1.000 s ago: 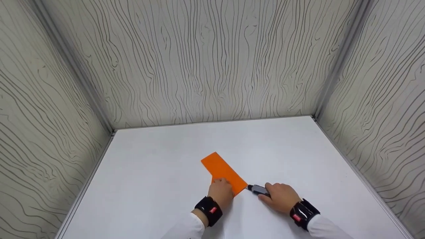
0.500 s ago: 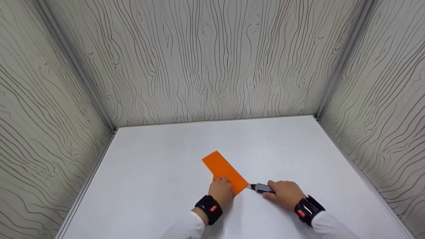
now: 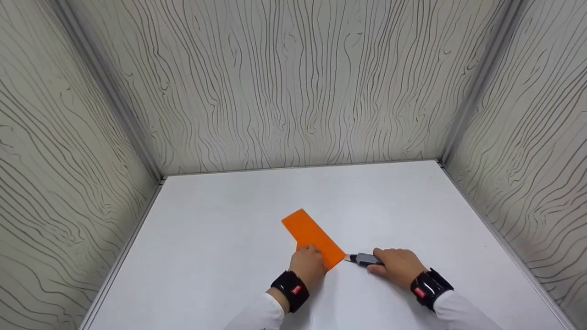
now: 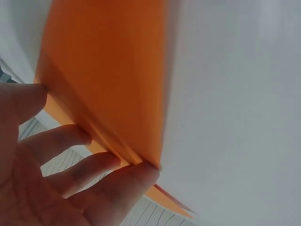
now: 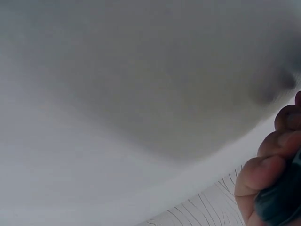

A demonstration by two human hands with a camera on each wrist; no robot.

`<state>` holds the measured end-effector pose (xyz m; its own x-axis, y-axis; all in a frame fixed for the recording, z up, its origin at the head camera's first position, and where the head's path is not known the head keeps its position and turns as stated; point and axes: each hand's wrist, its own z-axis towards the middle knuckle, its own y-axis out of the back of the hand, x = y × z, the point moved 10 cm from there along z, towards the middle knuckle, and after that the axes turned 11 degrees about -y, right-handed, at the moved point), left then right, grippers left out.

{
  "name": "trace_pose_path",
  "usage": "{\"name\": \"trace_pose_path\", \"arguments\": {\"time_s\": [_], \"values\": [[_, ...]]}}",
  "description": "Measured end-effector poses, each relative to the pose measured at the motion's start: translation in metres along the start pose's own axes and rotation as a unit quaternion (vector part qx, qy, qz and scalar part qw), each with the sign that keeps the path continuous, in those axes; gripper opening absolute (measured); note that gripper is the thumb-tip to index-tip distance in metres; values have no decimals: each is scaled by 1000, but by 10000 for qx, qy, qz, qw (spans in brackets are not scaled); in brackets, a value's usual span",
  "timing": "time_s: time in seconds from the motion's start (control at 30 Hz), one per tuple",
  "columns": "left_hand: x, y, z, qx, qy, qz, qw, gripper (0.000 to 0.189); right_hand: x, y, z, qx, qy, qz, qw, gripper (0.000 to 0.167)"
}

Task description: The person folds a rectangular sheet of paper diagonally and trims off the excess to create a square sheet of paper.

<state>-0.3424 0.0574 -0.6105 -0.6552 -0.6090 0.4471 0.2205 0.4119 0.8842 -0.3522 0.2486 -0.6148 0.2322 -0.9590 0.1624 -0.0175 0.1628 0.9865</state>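
Observation:
An orange sheet of paper (image 3: 308, 229) lies slantwise on the white table. In the left wrist view the orange paper (image 4: 108, 61) shows a crease or overlapping layer along its lower edge. My left hand (image 3: 308, 263) rests on its lower part, several fingertips pressing along that crease. My right hand (image 3: 400, 265) grips a grey and black utility knife (image 3: 367, 259). The knife's exposed blade points left and meets the paper's right corner; whether it is inside a fold cannot be told. In the right wrist view only curled fingers (image 5: 268, 169) and the dark handle end (image 5: 280, 197) show.
The white table (image 3: 220, 211) is enclosed by wood-grain patterned panels (image 3: 293, 82) at the back and both sides. Grey metal posts (image 3: 137, 142) stand at the back corners. Both wrists wear black bands.
The utility knife and right hand have shifted slightly right, and the blade has turned a little flatter at the paper's corner. The left hand stays on the paper.

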Motion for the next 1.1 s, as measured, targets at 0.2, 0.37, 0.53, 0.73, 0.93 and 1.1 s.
{"name": "trace_pose_path", "arguments": {"time_s": [0.2, 0.37, 0.53, 0.73, 0.93, 1.1], "values": [[2, 2, -1, -116, 137, -168, 9997, 16, -1, -1, 2, 35, -74, 39, 10000, 36], [8, 4, -3, -277, 434, -512, 9974, 25, -2, -2, 5, 87, -129, 52, 9999, 36], [5, 5, -3, -190, 324, -326, 9988, 20, -6, -3, 4, 219, -345, 22, 9992, 32], [4, 3, -2, -152, 228, -235, 9993, 16, -1, -1, 4, 167, -139, 158, 9996, 34], [2, 9, -4, -428, 251, -161, 9986, 19, -3, 5, 4, -16, -107, 108, 9999, 33], [6, 8, -4, -397, 349, -279, 9982, 21, 3, 6, 6, 32, -24, 190, 9998, 34]]}}
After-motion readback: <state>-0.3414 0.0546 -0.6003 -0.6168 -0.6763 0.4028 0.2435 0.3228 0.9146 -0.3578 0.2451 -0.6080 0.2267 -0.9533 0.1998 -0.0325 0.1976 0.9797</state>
